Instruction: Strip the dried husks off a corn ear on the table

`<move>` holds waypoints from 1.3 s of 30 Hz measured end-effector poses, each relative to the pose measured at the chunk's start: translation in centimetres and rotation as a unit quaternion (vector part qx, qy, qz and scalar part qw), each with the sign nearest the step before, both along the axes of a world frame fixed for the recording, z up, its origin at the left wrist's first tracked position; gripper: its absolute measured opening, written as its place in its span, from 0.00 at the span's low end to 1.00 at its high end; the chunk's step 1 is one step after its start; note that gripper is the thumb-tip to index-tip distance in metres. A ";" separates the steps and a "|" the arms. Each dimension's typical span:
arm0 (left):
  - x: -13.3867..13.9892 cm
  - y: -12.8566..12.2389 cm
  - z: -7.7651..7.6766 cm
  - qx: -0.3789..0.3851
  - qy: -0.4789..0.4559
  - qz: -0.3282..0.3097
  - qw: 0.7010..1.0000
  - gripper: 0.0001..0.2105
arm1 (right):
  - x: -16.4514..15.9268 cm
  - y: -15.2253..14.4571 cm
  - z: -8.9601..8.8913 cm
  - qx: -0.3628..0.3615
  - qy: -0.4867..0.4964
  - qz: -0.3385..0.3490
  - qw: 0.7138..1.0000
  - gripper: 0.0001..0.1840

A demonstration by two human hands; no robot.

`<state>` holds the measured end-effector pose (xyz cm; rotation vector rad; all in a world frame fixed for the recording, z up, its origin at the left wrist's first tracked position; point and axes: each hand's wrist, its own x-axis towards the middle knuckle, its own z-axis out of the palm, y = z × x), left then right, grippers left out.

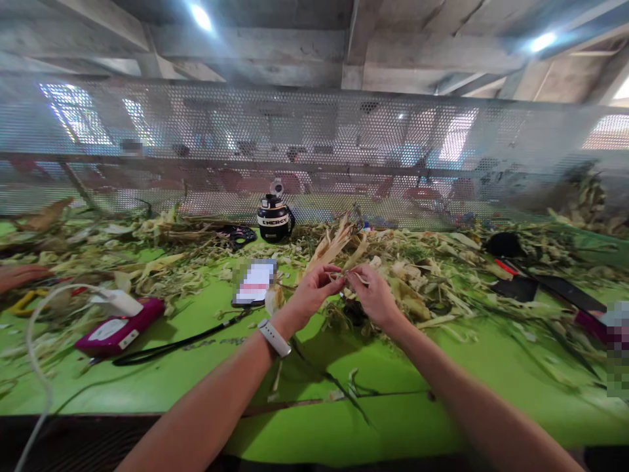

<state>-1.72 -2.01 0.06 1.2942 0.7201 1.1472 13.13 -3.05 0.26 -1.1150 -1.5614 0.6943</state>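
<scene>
Above the green table, my left hand and my right hand meet fingertip to fingertip. Both pinch a pale corn husk strip between thumb and fingers; its exact shape is partly hidden by the fingertips. Just behind them, a bundle of dry corn husks fans upward and away. A heap of husk scraps lies beside my right hand. Left of my left wrist, which wears a white band, sits a phone with a lit screen.
A purple power strip with a white charger stands at left, near a black strap. At the far left shows another person's hand. A black bottle stands before the perforated screen. Dark devices lie at right.
</scene>
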 end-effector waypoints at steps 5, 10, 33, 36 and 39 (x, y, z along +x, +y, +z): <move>0.3 -0.2 0.1 -0.020 -0.047 -0.007 0.999 0.19 | -0.5 -0.3 -0.5 -0.036 0.022 -0.002 0.999 0.12; 0.1 0.1 0.3 -0.013 -0.040 0.089 0.995 0.18 | -0.5 -0.1 -0.6 -0.061 -0.004 -0.017 0.998 0.17; -0.3 0.1 1.1 0.137 0.143 -0.017 0.980 0.07 | 0.7 -0.5 0.5 0.169 -0.350 -0.174 0.905 0.13; -0.2 -0.1 1.1 0.108 0.110 -0.039 0.987 0.08 | 0.6 -0.5 0.5 0.112 -0.278 -0.161 0.940 0.13; -0.1 0.0 0.7 0.092 0.081 -0.029 0.992 0.06 | 0.4 -0.6 0.6 0.095 -0.224 -0.154 0.958 0.13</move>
